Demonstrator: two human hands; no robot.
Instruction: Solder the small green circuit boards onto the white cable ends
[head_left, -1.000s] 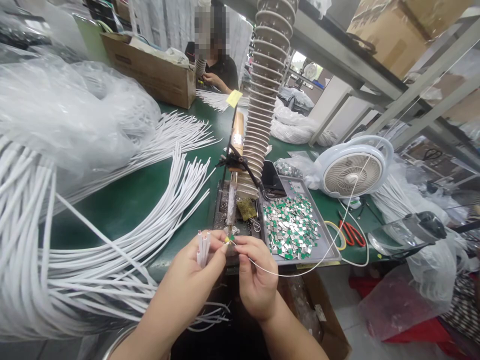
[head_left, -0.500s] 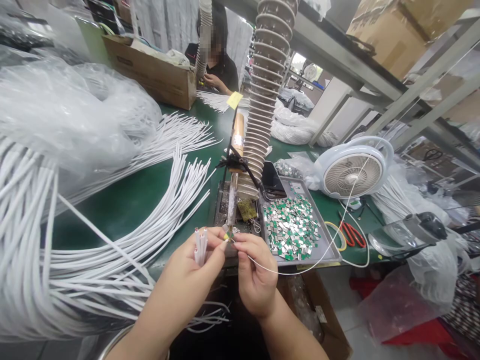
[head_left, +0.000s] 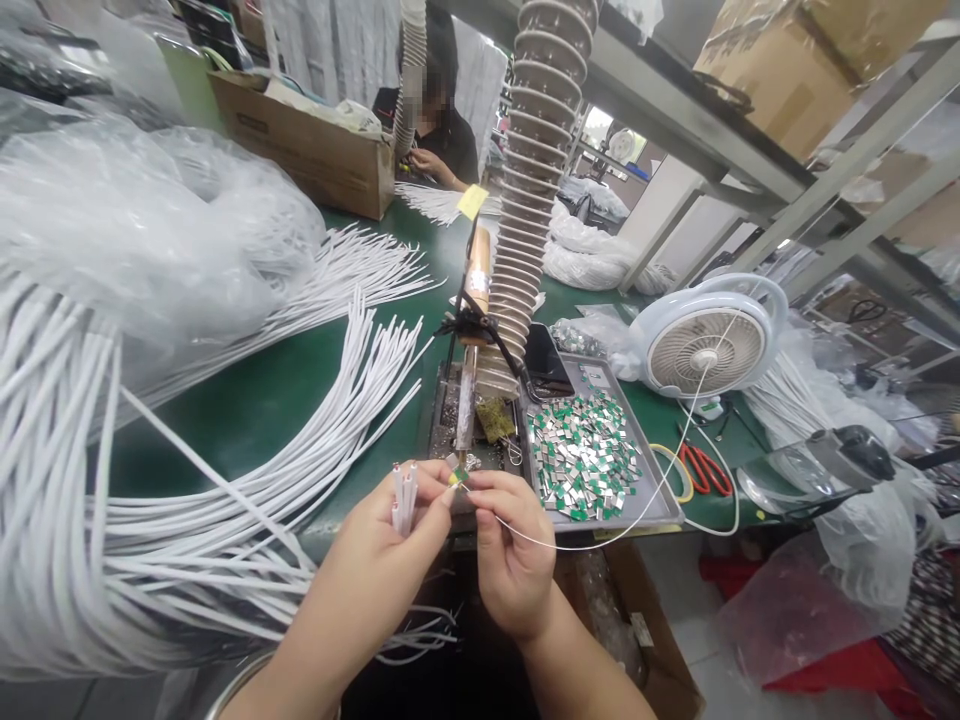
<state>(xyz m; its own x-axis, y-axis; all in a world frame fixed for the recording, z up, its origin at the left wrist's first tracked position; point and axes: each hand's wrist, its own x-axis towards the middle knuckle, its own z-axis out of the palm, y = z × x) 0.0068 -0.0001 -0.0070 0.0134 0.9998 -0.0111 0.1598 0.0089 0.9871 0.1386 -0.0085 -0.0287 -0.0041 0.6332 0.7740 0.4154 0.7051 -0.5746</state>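
Note:
My left hand (head_left: 367, 565) is shut on a short bundle of white cable ends (head_left: 403, 498), which stick up from my fingers. My right hand (head_left: 511, 558) pinches a thin white wire (head_left: 574, 546) that curves away to the right, up towards the fan. Between my fingertips sits a tiny green-and-silver piece (head_left: 456, 478), partly hidden by my fingers. Just beyond it, a soldering iron (head_left: 466, 412) stands tip down above a dark scrap tray (head_left: 447, 430). Whether the wire touches the piece is too small to tell.
A metal tray (head_left: 583, 458) of green-and-silver pieces lies to the right, near a phone (head_left: 545, 360), red scissors (head_left: 705, 470) and a fan (head_left: 706, 350). Large white cable bundles (head_left: 225, 470) and plastic bags cover the left. A co-worker (head_left: 439, 130) sits beyond a cardboard box (head_left: 304, 150).
My hands stay nearly in place, close together over the tray. The cable ends in my left hand have shifted slightly, and the view has moved a little.

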